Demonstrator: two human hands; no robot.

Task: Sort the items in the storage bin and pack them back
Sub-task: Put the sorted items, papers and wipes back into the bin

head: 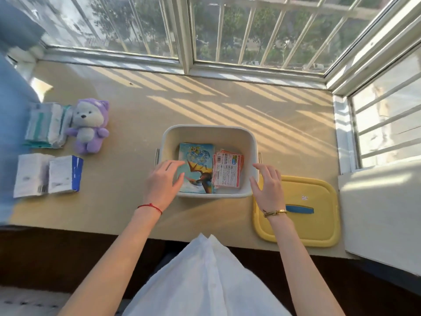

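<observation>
Cream storage bin at the middle of the tabletop, holding a blue picture booklet on its left side and pink-edged packets just beside it on the right. Left hand over the bin's left wall, fingers loosely spread, tips at the booklet, gripping nothing. Right hand at the bin's right wall, fingers relaxed and apart, holding nothing. Yellow lid flat to the right. Purple plush toy, tissue packs and white boxes well apart on the left.
</observation>
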